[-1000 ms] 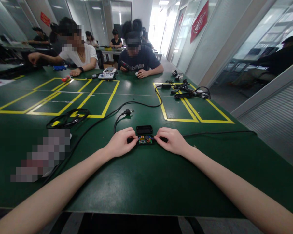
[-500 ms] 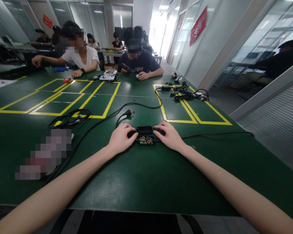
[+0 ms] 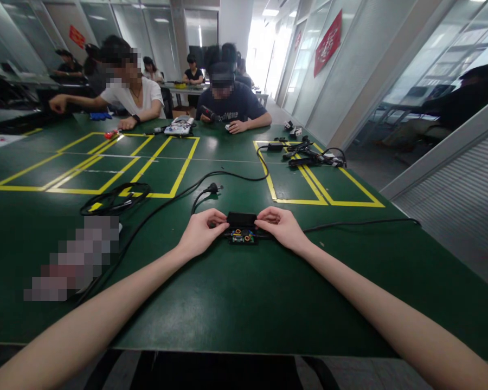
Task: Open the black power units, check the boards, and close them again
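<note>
A small black cover is held just above an opened adapter whose circuit board shows coloured parts, on the green table. My left hand pinches the cover's left end with curled fingers. My right hand pinches its right end the same way. A black cable runs from the adapter off to the right.
A black cord with a plug lies behind my hands; a coiled cable lies at left. Yellow tape boxes mark the table. More adapters and cables sit far right. Two people work at the far side.
My hands moved from the circuit board's sides up to the black cover behind it, and now pinch its two ends over the board.
</note>
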A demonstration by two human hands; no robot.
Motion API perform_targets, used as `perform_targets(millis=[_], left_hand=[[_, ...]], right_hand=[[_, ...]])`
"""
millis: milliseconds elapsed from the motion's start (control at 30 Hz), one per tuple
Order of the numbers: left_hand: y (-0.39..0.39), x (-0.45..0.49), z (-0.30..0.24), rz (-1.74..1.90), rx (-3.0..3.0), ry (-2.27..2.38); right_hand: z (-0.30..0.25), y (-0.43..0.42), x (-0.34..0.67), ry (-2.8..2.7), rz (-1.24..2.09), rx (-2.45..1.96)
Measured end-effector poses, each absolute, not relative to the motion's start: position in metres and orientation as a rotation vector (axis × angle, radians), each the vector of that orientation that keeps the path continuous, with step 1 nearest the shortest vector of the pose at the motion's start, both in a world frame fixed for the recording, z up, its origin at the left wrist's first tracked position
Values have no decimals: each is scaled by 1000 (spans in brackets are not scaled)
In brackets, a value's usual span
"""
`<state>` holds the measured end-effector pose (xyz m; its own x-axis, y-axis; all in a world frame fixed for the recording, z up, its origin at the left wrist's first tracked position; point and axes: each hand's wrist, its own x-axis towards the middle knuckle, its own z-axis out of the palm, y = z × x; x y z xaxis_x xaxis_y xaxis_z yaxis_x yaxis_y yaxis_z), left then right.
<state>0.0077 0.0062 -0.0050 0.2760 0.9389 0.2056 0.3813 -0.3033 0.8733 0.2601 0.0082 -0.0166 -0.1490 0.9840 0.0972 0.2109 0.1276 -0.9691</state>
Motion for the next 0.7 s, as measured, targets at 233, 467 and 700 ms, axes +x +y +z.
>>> perform_targets(millis=[233,467,700], left_hand=[[6,7,-5,975,1858,1150],[7,8,-7,989,1857,1157],[6,8,-4,987,1880,1177]], right_hand=[[-13,6,260,-1418,1213,-1181],[-16,6,259,-1427,1227,-1138],[-16,7,264,-1481,1221,-1154]])
